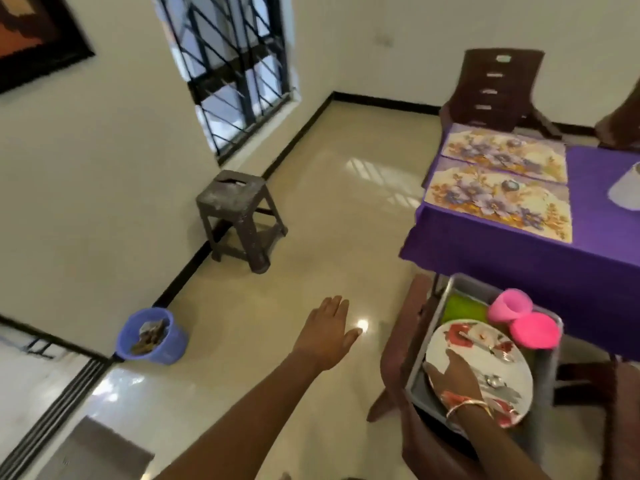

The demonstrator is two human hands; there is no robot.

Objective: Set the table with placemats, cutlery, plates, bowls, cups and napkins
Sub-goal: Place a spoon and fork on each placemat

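Head view, blurred: the right hand (pixel 457 379), bangles (pixel 467 407) at the wrist, lies on a white plate (pixel 464 336) printed with red flowers. Its fingers are stretched straight across the plate's face and the thumb is spread toward the left rim; whether the thumb hooks under that rim cannot be told. Spoons (pixel 495 381) lie on the plate just right of the hand. The plate sits in a grey metal tray (pixel 467 284) resting on a brown chair (pixel 398 358) beside the table. In the same tray, beyond the plate, are a green item (pixel 462 308) too blurred to identify and two pink cups (pixel 510 304), one tipped on its side and one mouth-down. The left hand (pixel 327 332) reaches out over the glossy floor, palm down, fingers straight and together, holding nothing. The table, under a purple cloth (pixel 519 258), carries two floral placemats (pixel 498 202) side by side along its left edge, and a white object (pixel 627 188) is cut off at the right. A second brown chair (pixel 498 88) stands at the far end. By the wall stand a dark stool (pixel 239 216) and a blue bucket (pixel 152 336).
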